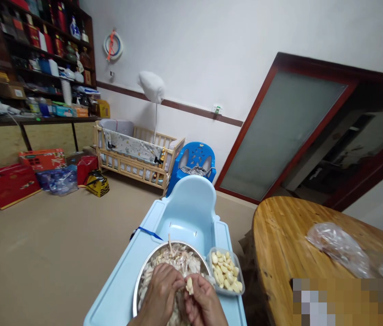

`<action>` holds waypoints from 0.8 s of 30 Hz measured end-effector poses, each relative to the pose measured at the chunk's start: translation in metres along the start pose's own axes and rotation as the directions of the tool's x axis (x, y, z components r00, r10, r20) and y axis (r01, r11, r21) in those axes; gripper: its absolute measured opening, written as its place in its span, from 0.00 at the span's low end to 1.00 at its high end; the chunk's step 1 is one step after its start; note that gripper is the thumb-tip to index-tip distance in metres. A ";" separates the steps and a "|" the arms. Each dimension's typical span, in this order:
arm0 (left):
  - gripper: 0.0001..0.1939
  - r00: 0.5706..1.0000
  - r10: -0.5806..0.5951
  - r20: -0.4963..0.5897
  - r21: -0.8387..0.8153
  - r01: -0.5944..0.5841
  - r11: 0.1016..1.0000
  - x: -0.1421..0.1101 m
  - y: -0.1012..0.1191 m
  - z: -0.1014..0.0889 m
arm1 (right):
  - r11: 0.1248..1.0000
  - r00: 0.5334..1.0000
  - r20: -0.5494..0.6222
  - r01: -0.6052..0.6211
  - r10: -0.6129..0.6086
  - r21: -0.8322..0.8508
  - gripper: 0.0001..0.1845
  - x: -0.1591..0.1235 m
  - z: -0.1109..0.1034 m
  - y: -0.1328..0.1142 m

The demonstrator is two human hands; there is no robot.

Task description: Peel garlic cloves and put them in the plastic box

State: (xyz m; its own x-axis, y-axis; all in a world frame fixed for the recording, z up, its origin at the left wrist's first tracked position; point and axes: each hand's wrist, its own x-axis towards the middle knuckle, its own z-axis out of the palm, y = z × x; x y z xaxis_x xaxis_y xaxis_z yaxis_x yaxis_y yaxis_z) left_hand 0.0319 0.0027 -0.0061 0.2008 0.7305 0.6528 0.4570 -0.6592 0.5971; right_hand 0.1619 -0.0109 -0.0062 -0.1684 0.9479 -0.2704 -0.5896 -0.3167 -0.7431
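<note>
My left hand [159,294] and my right hand [205,303] meet over a metal bowl [143,271] heaped with garlic skins and cloves. A pale garlic clove [189,285] sits pinched between the fingertips of both hands. Just right of the bowl stands a small clear plastic tub [240,280] filled with peeled garlic cloves [225,270]. Bowl and tub rest on the tray of a light blue baby chair [187,213]. The bowl's near side is hidden by my hands.
A round wooden table [286,244] at the right carries a plastic bag [337,246]. Farther back stand a blue plastic chair [194,158], a wooden crib [137,154], red boxes [7,181] on the floor and stocked shelves [41,59]. A framed glass door [279,136] fills the right wall.
</note>
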 end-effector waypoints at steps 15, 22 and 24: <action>0.11 0.997 0.032 0.074 -0.005 -0.032 0.999 -0.001 0.006 -0.010 | 0.937 0.975 -0.059 0.187 -0.213 -0.294 0.23 0.001 -0.010 0.011; 0.12 0.999 -0.021 0.043 -0.022 0.022 1.000 -0.003 0.004 -0.008 | 0.958 0.990 0.051 0.144 -0.135 -0.249 0.24 -0.003 -0.006 0.009; 0.13 0.999 -0.042 0.011 -0.013 0.042 0.999 -0.004 0.001 -0.007 | 0.972 0.993 0.056 0.116 -0.107 -0.203 0.25 -0.005 -0.003 0.006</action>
State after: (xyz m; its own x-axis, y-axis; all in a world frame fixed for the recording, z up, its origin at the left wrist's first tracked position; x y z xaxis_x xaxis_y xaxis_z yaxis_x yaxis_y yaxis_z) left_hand 0.0252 -0.0022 -0.0048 0.1908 0.7593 0.6221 0.4538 -0.6302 0.6300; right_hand 0.1616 -0.0176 -0.0118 -0.1481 0.9768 -0.1548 -0.4328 -0.2047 -0.8780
